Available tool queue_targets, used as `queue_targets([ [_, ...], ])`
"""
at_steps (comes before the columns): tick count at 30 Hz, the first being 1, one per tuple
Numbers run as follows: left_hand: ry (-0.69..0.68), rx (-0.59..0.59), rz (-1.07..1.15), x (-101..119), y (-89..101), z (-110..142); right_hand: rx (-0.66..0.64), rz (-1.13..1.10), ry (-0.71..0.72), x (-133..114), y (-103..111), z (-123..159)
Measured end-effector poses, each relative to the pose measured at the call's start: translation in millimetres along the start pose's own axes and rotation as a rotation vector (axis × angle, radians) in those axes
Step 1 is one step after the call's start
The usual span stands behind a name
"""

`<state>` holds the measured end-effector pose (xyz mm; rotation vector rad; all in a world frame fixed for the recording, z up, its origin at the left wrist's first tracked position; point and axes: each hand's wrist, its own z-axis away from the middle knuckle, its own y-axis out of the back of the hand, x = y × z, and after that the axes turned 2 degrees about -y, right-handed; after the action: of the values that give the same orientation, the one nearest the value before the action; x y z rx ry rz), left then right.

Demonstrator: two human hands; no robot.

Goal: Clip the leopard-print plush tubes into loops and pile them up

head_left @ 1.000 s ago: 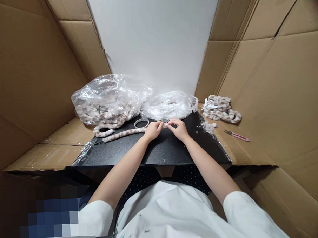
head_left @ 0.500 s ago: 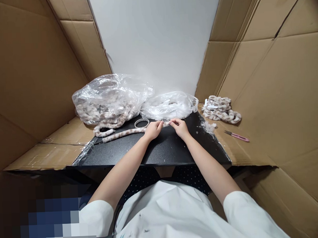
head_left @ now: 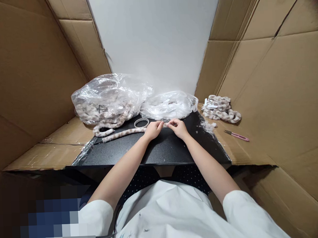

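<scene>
A fluffy white-and-brown strip (head_left: 124,135), like a soft furry cord, runs across the black table from the left and passes under my left hand (head_left: 154,129). The fingers of that hand are closed on it. Close by on the right, my right hand (head_left: 177,128) pinches the strip's other stretch, thumb and forefinger pressed together. Only a short bit of fluff shows between the two hands; the exact end is hidden by my fingers. Just behind my left hand lies a pale ring (head_left: 141,123), which looks like a thin roll of tape.
A clear plastic bag (head_left: 110,89) full of furry strips stands at the back left, a second plastic bag (head_left: 171,106) beside it. On the right cardboard lie a bundle of furry strips (head_left: 219,109) and pink thread snips (head_left: 236,135). Fluff scraps (head_left: 209,126) sit near the table's right edge.
My right hand has shifted slightly left, closer to my left hand. The left hand keeps its place on the furry strip.
</scene>
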<state>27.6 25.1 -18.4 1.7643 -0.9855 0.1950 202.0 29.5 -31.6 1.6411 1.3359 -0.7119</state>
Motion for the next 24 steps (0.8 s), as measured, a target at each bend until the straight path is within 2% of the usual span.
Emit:
queue_targets([
  [8,0.029,0.023,-0.006,-1,0.6,0,0.101,-0.121,-0.123,8,5,-6],
  [14,-0.001,0.003,0.001,-1,-0.1,0,0.007,-0.139,-0.091,9,-1,-2],
  [19,-0.027,-0.046,-0.013,-1,-2.2,0,-0.022,-0.160,-0.077,9,-7,1],
  [24,0.010,-0.016,-0.044,-1,-1.6,0,0.113,-0.166,-0.099,12,-5,-1],
])
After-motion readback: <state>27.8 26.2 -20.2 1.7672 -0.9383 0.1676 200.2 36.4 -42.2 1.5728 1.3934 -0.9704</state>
